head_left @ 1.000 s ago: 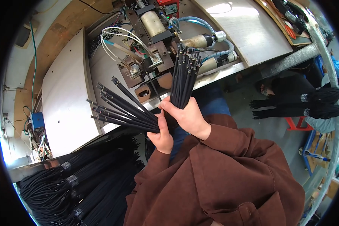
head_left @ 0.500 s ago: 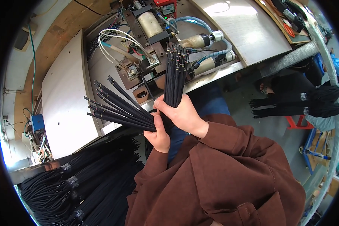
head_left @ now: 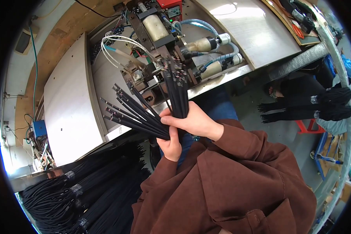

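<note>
My left hand (head_left: 171, 147) is closed round the lower ends of a fanned bunch of thin black cords (head_left: 141, 117), whose tips spread up and to the left. Just right of it my right hand (head_left: 199, 121) grips a tighter bunch of black cords (head_left: 178, 95), standing nearly upright with small light-coloured tips. The two hands touch, thumbs close together. One single cord (head_left: 164, 93) stands apart between the bunches. Beyond the tips sits a bench machine (head_left: 154, 27) with metal cylinders; the upright bunch hides part of it.
More bundled black cords (head_left: 46, 199) lie at the lower left, tied with clear bands. Others (head_left: 319, 103) hang at the right by a pale pole (head_left: 346, 132). Light panels (head_left: 68, 93) flank the machine. Blue hoses (head_left: 210, 25) and white wires (head_left: 124, 38) loop over it.
Both hands have shifted slightly right and down with their cords. The upright bunch now tips a little to the left, and its ends have swung toward the machine's middle.
</note>
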The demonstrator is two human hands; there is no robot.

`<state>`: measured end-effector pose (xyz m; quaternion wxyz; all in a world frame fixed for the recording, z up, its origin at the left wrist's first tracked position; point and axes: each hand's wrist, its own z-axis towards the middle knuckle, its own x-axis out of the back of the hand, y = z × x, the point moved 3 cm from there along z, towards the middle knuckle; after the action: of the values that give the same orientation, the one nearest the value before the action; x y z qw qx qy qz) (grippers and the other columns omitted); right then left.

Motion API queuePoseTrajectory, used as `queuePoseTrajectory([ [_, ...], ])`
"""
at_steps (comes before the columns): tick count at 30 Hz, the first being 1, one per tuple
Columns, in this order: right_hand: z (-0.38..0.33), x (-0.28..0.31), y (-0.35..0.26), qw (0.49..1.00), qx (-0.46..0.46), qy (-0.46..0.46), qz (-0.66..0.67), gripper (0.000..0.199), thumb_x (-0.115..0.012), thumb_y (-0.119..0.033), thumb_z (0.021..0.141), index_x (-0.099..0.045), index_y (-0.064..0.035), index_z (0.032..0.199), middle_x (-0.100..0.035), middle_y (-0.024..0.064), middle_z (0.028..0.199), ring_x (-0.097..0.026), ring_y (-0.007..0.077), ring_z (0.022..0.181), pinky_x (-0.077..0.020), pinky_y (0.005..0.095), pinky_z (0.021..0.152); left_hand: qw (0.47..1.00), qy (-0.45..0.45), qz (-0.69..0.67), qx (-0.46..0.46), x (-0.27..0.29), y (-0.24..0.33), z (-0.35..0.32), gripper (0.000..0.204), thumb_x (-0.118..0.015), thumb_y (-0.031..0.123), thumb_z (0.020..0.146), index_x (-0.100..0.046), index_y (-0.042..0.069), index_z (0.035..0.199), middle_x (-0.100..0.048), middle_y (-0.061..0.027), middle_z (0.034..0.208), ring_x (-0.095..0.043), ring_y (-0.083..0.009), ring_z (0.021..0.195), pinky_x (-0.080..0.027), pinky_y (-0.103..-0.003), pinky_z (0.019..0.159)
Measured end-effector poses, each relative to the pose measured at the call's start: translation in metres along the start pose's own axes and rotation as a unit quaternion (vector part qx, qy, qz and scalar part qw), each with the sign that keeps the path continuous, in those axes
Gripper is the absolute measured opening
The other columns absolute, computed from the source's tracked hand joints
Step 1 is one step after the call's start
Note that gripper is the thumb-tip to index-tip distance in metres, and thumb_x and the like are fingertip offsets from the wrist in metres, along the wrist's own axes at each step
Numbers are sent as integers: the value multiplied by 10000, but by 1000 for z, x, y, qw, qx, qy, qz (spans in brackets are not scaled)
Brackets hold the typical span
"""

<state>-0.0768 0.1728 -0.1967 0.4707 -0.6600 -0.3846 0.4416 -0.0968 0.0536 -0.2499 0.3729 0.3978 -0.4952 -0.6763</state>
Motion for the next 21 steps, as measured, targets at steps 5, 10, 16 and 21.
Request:
queuePoseTrajectory([
  [5,-15,4,7,999,-1,38,8,172,-678,-135,797,-643,-6,905,-627,19,811,-573,80,755,-470,234,678,999,-37,-11,18,2,-7,-9,289,-521,129,915,-520,-44,1147,-581,-73,1095,-551,-126,983,-425,-265,858],
  [10,-17,2,7,998,-8,53,31,159,-679,-125,795,-643,-11,899,-620,16,804,-568,78,758,-471,234,678,1000,-11,-16,4,-1,-7,-12,278,-519,125,914,-528,-46,1134,-587,-74,1082,-556,-127,974,-427,-269,855],
  [16,-16,3,4,999,26,26,29,142,-682,-94,783,-619,-5,874,-614,14,797,-563,78,749,-469,235,679,999,43,2,8,-3,0,-11,236,-498,126,924,-577,-54,1054,-609,-71,1021,-570,-122,927,-437,-260,826],
  [21,-17,9,-5,997,27,-43,59,157,-681,-79,777,-595,-1,883,-610,18,785,-572,85,762,-470,238,694,999,29,-6,-14,5,-3,-9,183,-506,89,911,-588,-54,992,-619,-65,933,-571,-131,871,-437,-269,813],
])
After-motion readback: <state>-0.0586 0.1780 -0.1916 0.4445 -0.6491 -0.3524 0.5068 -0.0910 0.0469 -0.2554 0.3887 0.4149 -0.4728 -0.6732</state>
